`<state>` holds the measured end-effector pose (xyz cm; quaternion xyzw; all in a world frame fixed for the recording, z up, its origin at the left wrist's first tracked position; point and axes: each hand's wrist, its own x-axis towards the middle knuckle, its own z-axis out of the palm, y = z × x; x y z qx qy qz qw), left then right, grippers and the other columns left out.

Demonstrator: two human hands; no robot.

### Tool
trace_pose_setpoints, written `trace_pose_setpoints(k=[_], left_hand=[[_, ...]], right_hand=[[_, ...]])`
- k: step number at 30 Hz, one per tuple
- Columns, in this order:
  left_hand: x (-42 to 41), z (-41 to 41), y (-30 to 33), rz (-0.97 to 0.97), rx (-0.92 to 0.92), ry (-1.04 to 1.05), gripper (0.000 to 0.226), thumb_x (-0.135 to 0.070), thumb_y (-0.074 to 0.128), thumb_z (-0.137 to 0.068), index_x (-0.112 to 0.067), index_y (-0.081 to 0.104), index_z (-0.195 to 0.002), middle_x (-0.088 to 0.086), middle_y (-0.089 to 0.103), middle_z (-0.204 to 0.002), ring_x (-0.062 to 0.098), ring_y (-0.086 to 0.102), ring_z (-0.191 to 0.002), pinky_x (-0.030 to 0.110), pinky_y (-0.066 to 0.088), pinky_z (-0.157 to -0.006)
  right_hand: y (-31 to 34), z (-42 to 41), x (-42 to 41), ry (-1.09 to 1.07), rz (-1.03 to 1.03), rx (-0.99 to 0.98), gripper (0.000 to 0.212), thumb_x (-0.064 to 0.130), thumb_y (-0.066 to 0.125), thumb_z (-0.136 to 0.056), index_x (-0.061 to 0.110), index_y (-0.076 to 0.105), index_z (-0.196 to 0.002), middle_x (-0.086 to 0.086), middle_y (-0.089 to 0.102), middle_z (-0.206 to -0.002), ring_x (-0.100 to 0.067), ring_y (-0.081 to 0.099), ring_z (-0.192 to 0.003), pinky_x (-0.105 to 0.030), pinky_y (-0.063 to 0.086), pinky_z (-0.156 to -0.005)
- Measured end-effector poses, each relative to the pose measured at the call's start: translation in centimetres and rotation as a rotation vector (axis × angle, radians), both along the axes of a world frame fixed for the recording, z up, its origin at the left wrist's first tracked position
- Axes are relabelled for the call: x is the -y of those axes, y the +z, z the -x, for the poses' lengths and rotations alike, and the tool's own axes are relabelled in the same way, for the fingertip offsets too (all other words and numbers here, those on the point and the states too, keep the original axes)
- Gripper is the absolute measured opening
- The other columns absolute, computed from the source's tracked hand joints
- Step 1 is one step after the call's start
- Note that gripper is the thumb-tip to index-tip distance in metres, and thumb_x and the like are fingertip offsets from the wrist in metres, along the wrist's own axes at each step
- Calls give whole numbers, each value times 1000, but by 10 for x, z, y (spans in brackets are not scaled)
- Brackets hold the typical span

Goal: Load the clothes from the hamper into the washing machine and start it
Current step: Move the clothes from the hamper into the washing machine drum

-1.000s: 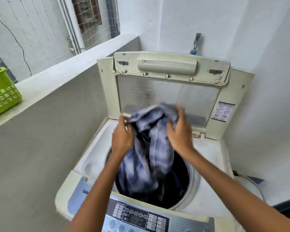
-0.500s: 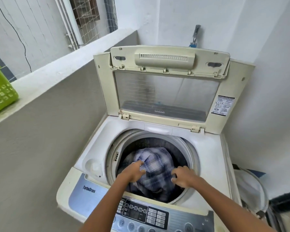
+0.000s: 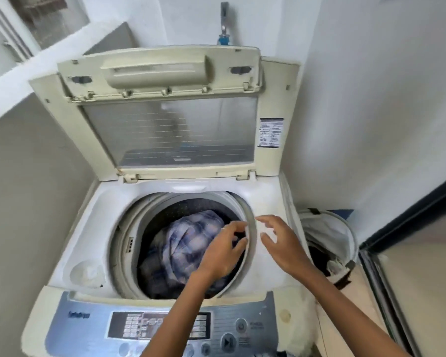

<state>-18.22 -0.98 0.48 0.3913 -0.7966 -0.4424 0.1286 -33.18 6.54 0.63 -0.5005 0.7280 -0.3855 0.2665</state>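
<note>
**A:** So where's the load at? Looks like a plaid shirt (image 3: 191, 243) is sitting in the drum (image 3: 129, 243), bunched up on top of darker stuff I can't make out.

**B:** Yep, it's in the washer (image 3: 93, 228), lid (image 3: 165, 109) propped all the way up against the wall so the opening stays free. Neither hand is holding anything. Left hand (image 3: 223, 256) hovers over the right part of the drum, fingers loosely spread and a bit curled, pinching nothing. Right hand (image 3: 283, 243) is over the rim on that side, fingers spread too.

**A:** Why are both angled right?

**B:** My guess: the hamper (image 3: 330, 235) stands just beside the washer on that side, and there's dark fabric showing in it. So probably reaching for the next piece.

**A:** So not near done?

**B:** I'd say mid-loading. Panel (image 3: 165, 328) at the front edge is untouched, lid's up, so starting it comes later.

**A:** Any snag?

**B:** Maybe fabric draping over the rim if it gets tossed sloppily.
</note>
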Motion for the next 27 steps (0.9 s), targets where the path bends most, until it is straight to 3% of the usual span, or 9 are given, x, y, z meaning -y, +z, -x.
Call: trace_pose_setpoints(k=[4,8,11,16,23,27], left_hand=[[-26,60,14,43,-96,-22,31,-24,51,-94,-28,51,-125,-14,55,-120,6,55,-101,19,43,-86],[-50,130,26,72,-166,-121,30,-21,52,-92,-27,55,-122,-10,59,-116,6,55,-101,22,43,-89],[-65,189,14,10,-120,-209,33,-21,50,-93,-23,53,-126,-4,59,-119,10,54,-106,28,45,-93],[-71,278,-43,-103,120,-238,40,-24,47,-94,-21,45,-134,3,53,-130,19,52,-119,42,45,-98],[-61,348,-162,-369,412,-136,43,-25,47,-95,-21,41,-138,2,50,-135,17,50,-122,37,43,-102],[-52,363,-252,-438,507,-77,44,-22,46,-95,-19,41,-139,3,51,-136,18,50,-123,34,42,-102]], right_hand=[[1,49,-28,-234,60,72,31,6,53,-91,22,58,-117,7,60,-116,-11,56,-108,-30,46,-94],[-7,103,-55,-403,30,125,29,2,52,-90,23,59,-109,3,64,-108,-13,60,-103,-34,49,-92],[-23,144,-75,-473,-32,155,27,4,52,-90,24,60,-107,5,64,-106,-10,60,-101,-35,51,-87],[-66,211,-90,-542,-172,201,27,5,54,-91,19,60,-112,4,63,-110,-12,60,-99,-29,49,-83],[-166,286,-77,-484,-446,263,28,4,51,-90,16,59,-114,4,60,-109,-5,55,-89,-20,41,-76],[-265,314,-51,-326,-594,293,28,4,51,-90,10,57,-117,-2,58,-115,-15,55,-104,-25,44,-87]])
